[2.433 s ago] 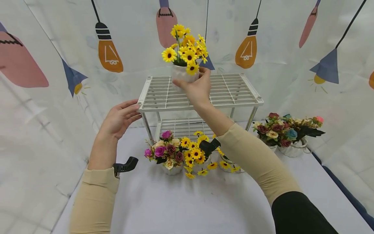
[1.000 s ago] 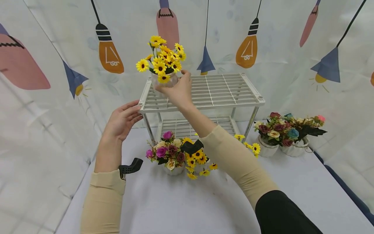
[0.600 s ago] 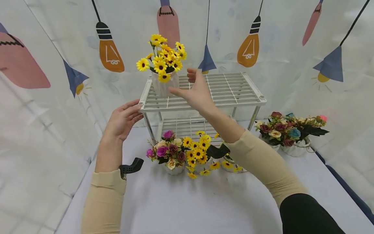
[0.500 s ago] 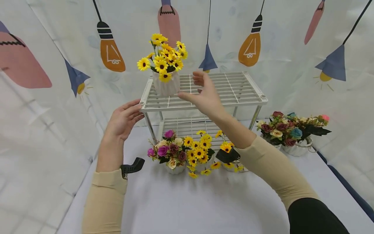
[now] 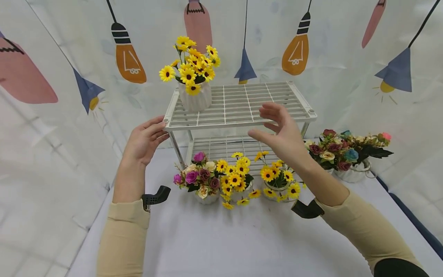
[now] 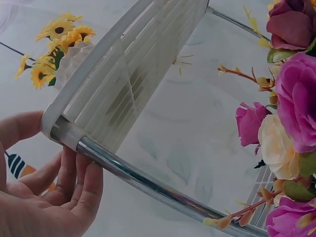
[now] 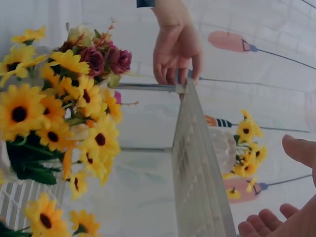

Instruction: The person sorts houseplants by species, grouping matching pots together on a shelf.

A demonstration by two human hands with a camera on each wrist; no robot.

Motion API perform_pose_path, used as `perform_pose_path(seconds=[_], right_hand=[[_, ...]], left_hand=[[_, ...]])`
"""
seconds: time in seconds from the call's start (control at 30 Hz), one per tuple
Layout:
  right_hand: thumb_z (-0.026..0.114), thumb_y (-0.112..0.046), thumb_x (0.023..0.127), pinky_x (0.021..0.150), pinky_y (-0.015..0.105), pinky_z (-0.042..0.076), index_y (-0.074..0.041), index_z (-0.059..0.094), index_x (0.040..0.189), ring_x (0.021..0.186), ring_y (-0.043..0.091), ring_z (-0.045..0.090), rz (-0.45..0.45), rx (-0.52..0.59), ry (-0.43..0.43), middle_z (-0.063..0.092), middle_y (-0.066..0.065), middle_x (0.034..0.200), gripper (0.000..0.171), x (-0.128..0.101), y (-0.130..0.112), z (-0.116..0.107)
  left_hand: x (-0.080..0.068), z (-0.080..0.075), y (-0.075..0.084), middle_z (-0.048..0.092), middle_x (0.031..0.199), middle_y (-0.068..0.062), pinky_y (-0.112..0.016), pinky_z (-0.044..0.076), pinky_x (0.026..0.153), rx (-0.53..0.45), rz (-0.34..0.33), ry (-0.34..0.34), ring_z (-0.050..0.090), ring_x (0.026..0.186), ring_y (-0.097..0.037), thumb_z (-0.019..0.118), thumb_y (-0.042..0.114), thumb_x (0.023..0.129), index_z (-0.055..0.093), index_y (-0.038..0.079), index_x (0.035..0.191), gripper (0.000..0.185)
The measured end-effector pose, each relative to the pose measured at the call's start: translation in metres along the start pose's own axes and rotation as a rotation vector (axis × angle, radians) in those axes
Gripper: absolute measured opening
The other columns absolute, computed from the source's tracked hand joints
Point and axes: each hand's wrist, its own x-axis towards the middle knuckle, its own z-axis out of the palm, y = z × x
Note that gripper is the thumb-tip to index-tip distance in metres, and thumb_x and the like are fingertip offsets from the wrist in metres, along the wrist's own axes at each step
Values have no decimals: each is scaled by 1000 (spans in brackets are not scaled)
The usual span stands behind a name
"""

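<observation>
The left hand (image 5: 143,140) has its fingers (image 6: 74,185) curled on the front left corner of the white slatted rack (image 5: 238,105), mid-frame. The right hand (image 5: 282,132) hangs open, fingers spread, holding nothing, right of centre. No writing is readable. The white ribbed sunflower vase (image 5: 194,96) stands on the rack's top shelf, upper left. White table (image 5: 225,238), lamp-print backdrop (image 5: 128,65)

At the top centre of the frame my left hand (image 7: 177,47) grips the corner of the white slatted rack (image 7: 200,187). Sunflowers (image 7: 54,123) crowd the left side, with dark roses (image 7: 106,59) above them. At the lower right, my right hand (image 7: 289,207) shows only open fingertips, holding nothing. A white vase of sunflowers (image 7: 224,150) stands beyond the rack.
</observation>
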Motion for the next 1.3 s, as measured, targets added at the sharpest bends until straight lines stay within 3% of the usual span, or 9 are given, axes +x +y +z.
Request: perform_pose_path(seconds=[0.13, 0.27, 0.43, 0.7, 1.1, 1.3], right_hand=[[79, -11, 93, 113, 42, 39, -7, 43, 149, 135, 23, 47, -10, -10, 34, 51, 7, 145, 66, -21, 4, -19], [78, -6, 93, 109, 32, 42, -9, 46, 148, 133, 22, 47, -21, -31, 86, 51, 8, 144, 63, -38, 8, -38], [75, 4, 92, 101, 20, 45, -7, 50, 145, 130, 24, 48, -34, 49, 190, 52, 11, 141, 60, -59, 16, -63], [69, 16, 90, 97, 19, 47, 2, 55, 137, 125, 24, 52, -50, 214, 374, 58, 13, 132, 50, -91, 38, -90], [70, 13, 91, 86, 13, 50, -3, 56, 129, 122, 20, 47, 151, 241, 695, 51, 10, 128, 43, -136, 82, -103], [76, -1, 92, 86, 10, 44, -15, 45, 135, 124, 10, 38, 320, 183, 801, 42, -2, 131, 55, -144, 112, -102]], left_hand=[[-2, 1, -1, 69, 115, -5, -26, 52, 93, -1, 1, -1, 66, 102, -17, 67, 13, 102, 48, -9, 144, 51], [-2, 1, 0, 69, 115, -4, -26, 51, 94, -1, -3, 1, 65, 102, -17, 67, 14, 102, 47, -10, 145, 53], [-3, 1, -1, 68, 115, -4, -27, 51, 94, 3, -15, 6, 64, 103, -17, 66, 14, 102, 45, -10, 147, 55], [-1, 2, 0, 67, 116, -4, -27, 50, 95, 0, -20, 6, 64, 104, -18, 67, 14, 102, 46, -9, 146, 54], [-1, 4, -2, 66, 119, -7, -27, 52, 93, -4, -11, 33, 64, 103, -18, 68, 14, 101, 49, -8, 145, 52], [-3, 2, -2, 66, 120, -7, -27, 51, 94, -22, -9, 34, 63, 104, -18, 68, 14, 101, 49, -8, 144, 52]])
